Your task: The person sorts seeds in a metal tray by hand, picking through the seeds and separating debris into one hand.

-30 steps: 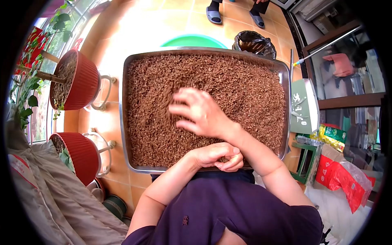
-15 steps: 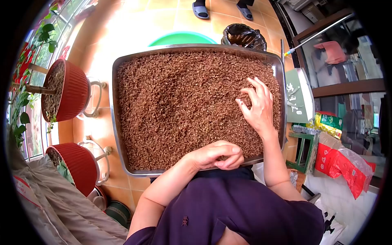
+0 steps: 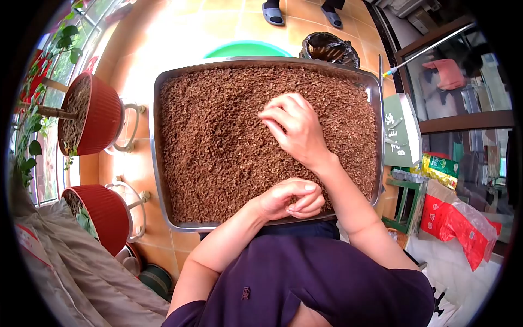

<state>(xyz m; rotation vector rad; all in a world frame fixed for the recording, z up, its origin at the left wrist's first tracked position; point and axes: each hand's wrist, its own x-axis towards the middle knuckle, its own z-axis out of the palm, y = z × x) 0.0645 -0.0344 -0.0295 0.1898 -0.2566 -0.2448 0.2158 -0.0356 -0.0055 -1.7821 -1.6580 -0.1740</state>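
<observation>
A large metal tray (image 3: 156, 143) lies before me, filled with coarse reddish-brown granules (image 3: 223, 147) whose exact kind I cannot tell. Over the middle of the granules is my right hand (image 3: 297, 129), its fingers bent and drawn together; whatever may be between the fingertips is hidden. At the tray's near edge, my left hand (image 3: 290, 200) rests with its fingers curled in and thumb over them. Its palm side is out of sight, so any contents do not show.
Beyond the tray are a green basin (image 3: 248, 49), a black-bagged bin (image 3: 329, 50) and another person's slippered feet (image 3: 273, 14). Red plant pots (image 3: 98, 117) on wheeled stands line the left. To the right lie a green box (image 3: 400, 131) and a red bag (image 3: 455, 223).
My right hand has moved left from the tray's right side to its middle, and its spread fingers have drawn together. The left hand stays near the front edge, still curled.
</observation>
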